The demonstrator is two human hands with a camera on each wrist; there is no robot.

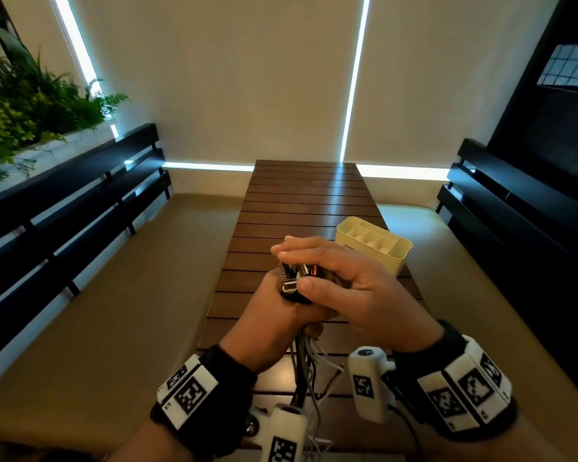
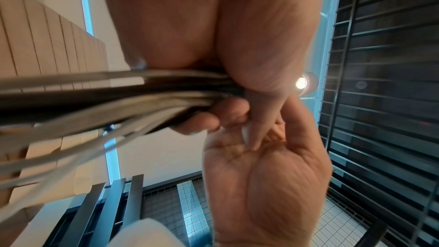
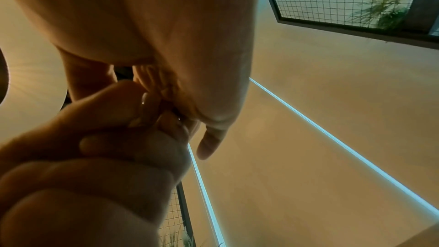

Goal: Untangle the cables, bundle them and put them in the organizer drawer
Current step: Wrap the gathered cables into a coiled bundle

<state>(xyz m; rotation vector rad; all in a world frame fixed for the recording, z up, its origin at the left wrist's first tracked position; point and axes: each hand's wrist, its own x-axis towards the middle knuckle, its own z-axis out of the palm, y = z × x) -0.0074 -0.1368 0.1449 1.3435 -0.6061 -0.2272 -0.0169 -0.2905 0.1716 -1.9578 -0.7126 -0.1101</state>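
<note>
**One fistful of cables, one organizer on the table**

There is one bundle of cables [image 1: 300, 348], held above the slatted wooden table [image 1: 301, 201]. It holds both dark and pale grey strands; they overlap too closely to count. At least three metal plug ends [image 1: 290, 284] stick up out of the top of the fist, and the loose tails hang down below it toward the table's near edge.

Two hands work the bundle. The left hand [image 1: 274, 315] has its fingers curled tight round the cables, which the left wrist view shows running out of the closed palm. The right hand [image 1: 341, 278] lies over the top of the bundle with its fingers held nearly straight above the plugs and its thumb pressed against the plug ends from the near side.

One cream organizer drawer [image 1: 397, 258] stands on the table, just beyond and to the right of the hands and apart from the cables. Its inside is split by dividers into several small compartments plus a longer one along the far side; nothing can be made out inside the compartments that show.

Two dark slatted benches [image 1: 90, 185] flank the table, one on each side.
</note>
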